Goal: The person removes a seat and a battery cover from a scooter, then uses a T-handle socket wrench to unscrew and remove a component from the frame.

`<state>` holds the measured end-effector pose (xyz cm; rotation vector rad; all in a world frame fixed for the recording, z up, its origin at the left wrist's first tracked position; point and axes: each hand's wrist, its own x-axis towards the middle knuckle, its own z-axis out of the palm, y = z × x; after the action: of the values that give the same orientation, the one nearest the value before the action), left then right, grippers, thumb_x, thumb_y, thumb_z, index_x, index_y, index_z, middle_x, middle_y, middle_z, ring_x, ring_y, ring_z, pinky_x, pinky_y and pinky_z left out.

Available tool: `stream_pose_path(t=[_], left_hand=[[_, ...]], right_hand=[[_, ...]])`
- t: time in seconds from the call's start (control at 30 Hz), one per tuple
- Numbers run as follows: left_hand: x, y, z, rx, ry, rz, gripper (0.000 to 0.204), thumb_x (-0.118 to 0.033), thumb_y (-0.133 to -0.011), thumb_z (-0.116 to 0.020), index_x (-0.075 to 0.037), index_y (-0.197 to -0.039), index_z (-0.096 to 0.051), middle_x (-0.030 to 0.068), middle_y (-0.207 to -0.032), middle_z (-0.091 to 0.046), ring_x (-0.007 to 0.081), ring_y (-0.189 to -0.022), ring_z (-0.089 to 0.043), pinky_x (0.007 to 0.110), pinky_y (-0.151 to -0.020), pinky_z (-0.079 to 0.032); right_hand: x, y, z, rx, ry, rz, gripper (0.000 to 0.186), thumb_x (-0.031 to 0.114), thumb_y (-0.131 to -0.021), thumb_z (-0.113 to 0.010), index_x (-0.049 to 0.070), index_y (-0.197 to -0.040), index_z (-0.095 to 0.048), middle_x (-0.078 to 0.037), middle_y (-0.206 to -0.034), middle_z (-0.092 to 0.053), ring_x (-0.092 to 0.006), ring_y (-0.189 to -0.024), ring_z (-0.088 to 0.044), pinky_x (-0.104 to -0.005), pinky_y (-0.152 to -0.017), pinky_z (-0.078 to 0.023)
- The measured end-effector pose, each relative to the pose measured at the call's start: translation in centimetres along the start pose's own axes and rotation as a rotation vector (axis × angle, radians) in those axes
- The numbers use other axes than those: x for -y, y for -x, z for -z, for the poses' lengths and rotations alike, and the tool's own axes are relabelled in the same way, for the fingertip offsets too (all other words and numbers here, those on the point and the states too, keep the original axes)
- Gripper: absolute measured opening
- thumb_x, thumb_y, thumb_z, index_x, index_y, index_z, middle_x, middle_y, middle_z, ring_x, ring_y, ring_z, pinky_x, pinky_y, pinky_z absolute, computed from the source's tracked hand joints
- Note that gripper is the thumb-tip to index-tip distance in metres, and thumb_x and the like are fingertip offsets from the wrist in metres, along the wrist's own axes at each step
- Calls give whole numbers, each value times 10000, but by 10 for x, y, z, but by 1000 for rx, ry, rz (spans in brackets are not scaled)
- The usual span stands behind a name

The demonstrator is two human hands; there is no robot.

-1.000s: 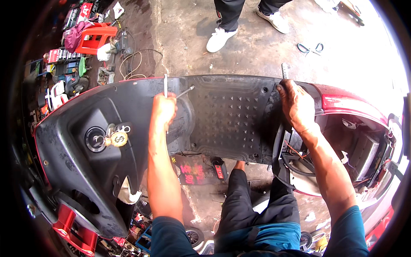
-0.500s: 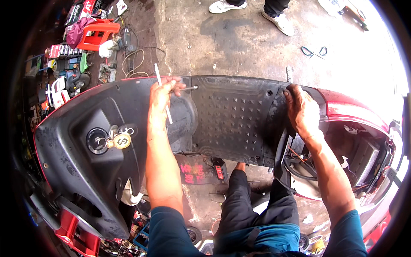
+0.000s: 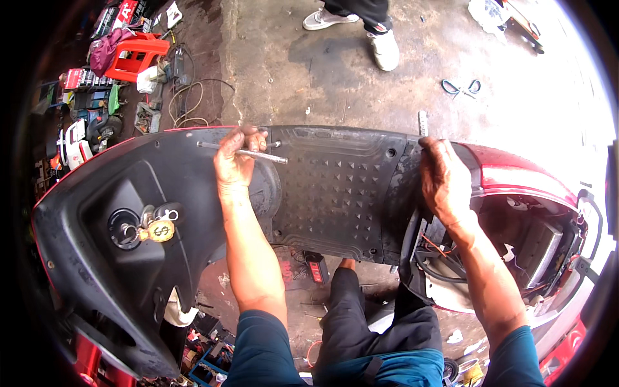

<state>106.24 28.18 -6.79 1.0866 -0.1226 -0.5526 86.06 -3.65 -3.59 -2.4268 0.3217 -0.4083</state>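
My left hand (image 3: 235,161) is closed around a T-handle wrench (image 3: 267,157). Its crossbar slants over the black plastic, and the tip of its shaft is at the far left corner of the scooter's ridged black footboard (image 3: 335,187). My right hand (image 3: 445,184) is closed over the far edge of the black plastic panel (image 3: 405,187) at the footboard's right end, beside the red side cover (image 3: 516,171). Its fingertips are partly hidden. On the left, keys with a gold dollar-sign tag (image 3: 161,230) hang at the ignition of the front panel (image 3: 109,303).
Beyond the scooter, a person in white shoes (image 3: 385,51) stands on concrete. Scissors-like blue loops (image 3: 461,87) lie right of them. A red stool (image 3: 132,55), cables and boxes crowd the far left. Right, the open body shows wires and a metal box (image 3: 543,255).
The wrench's crossbar has turned from nearly upright in the picture to nearly level, with my left hand still on it. My right hand stays at the panel edge. The person's feet have shifted.
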Motion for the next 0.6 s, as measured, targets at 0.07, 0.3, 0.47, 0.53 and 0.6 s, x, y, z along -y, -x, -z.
stream_pose_path(t=[0.07, 0.3, 0.47, 0.53, 0.6], left_hand=[[10, -6, -3, -169, 108, -85, 357, -271, -867, -523, 57, -979, -610, 71, -624, -530, 229, -685, -559, 396, -843, -436], [31, -50, -36, -907, -1223, -1134, 221, -200, -861, -598, -11, -966, -642, 150, -983, -574, 269, -846, -570, 386, -778, -445], [3, -19, -16, -688, -1818, -1270, 159, -161, -858, -584, -39, -952, -621, 147, -934, -597, 281, -964, -539, 410, -912, -369], [-12, -10, -17, -424, -2219, -737, 148, -140, -812, -601, -25, -906, -594, 151, -939, -604, 293, -962, -552, 439, -923, -375], [-36, -5, -54, -432, -2286, -76, 198, -205, -842, -561, -10, -865, -591, 181, -801, -644, 351, -773, -623, 446, -750, -473]], right_hand=[[-2, 2, 1, 4, -15, -41, 320, -52, -775, -542, 8, -1088, -552, -185, -856, -576, -347, -740, -577, -360, -719, -492], [-6, 2, -5, 45, 91, 75, 349, -70, -783, -531, -16, -1128, -525, -162, -900, -573, -292, -829, -571, -352, -823, -458], [-3, 3, -5, -1, -11, -24, 306, -62, -771, -539, -11, -1072, -548, -172, -847, -573, -323, -764, -575, -348, -717, -476], [-5, 1, -2, 17, 7, 0, 301, -57, -767, -543, 0, -1062, -561, -179, -834, -578, -329, -756, -581, -350, -683, -482], [-6, 4, -6, 16, -31, -33, 328, -48, -769, -542, 18, -1090, -551, -189, -841, -584, -343, -750, -586, -362, -688, -486]])
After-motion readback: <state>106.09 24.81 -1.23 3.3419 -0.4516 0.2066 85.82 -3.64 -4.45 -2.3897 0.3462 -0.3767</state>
